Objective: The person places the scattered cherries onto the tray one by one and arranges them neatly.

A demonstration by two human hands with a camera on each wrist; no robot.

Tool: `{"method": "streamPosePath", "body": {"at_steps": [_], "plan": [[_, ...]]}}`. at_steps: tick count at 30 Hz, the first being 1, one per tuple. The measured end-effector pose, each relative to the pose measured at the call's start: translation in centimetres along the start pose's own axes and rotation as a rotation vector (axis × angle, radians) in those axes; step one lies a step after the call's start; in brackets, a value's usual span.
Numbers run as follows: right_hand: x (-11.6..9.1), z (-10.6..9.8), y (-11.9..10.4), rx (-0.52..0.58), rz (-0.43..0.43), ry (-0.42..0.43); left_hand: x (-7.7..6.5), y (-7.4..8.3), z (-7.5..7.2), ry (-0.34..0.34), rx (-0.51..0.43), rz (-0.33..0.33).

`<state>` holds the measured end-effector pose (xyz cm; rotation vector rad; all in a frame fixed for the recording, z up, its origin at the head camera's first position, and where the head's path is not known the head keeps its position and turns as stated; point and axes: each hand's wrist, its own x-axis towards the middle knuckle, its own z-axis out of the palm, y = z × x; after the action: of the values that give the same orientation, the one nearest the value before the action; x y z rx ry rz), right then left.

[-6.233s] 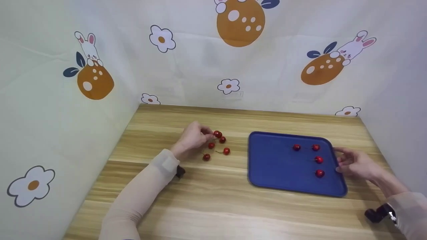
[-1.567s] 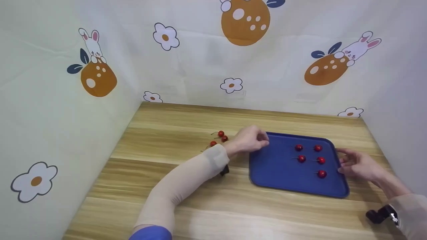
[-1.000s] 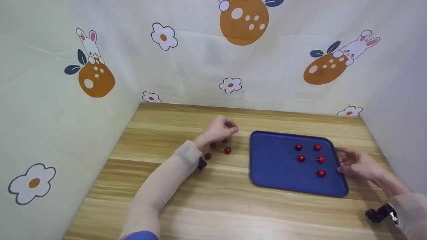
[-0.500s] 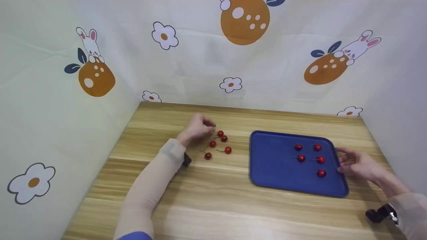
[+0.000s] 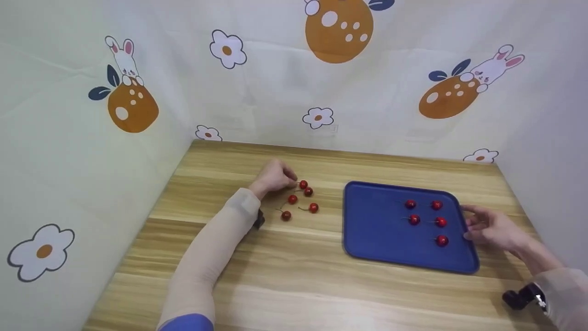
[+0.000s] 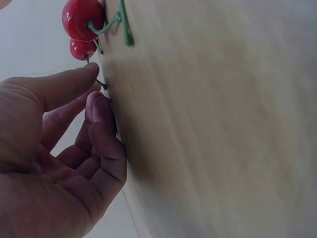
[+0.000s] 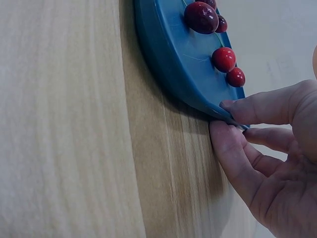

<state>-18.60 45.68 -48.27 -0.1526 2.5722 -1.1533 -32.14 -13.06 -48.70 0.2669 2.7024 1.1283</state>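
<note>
My left hand (image 5: pixel 274 176) is at the back of a loose group of cherries on the table. In the left wrist view its thumb and forefinger (image 6: pixel 81 82) come together at the stem of the farther cherry (image 6: pixel 82 49), pinching it. That red cherry (image 5: pixel 303 184) lies at the back of the group, close to a darker cherry (image 5: pixel 308 191). My right hand (image 5: pixel 494 228) grips the right edge of a blue tray (image 5: pixel 372 225); its thumb (image 7: pixel 262 106) is on the rim with fingers below. Several cherries (image 5: pixel 414 219) lie on the tray's right half, stems pointing left.
Three more cherries lie nearer the front: one cherry (image 5: pixel 292 199), a right-hand cherry (image 5: pixel 313 208) and a front cherry (image 5: pixel 286 215). All rest on a wood-grain table (image 5: pixel 294 285). A printed cloth (image 5: pixel 271 87) walls the back and sides.
A fifth cherry has joined those on the tray. My left hand went over the tray, came back left to the loose cherries and lowered to a stem. My right hand kept its grip.
</note>
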Motion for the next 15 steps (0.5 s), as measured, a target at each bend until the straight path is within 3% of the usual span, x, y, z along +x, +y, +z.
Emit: {"method": "streamPosePath", "body": {"at_steps": [7, 15], "plan": [[-0.07, -0.04, 0.02, -0.019, 0.005, 0.003, -0.02, 0.14, 0.05, -0.001, 0.026, 0.004], [0.05, 0.06, 0.04, 0.035, 0.005, -0.002, -0.18, 0.06, 0.13, -0.001, 0.071, 0.032]]}}
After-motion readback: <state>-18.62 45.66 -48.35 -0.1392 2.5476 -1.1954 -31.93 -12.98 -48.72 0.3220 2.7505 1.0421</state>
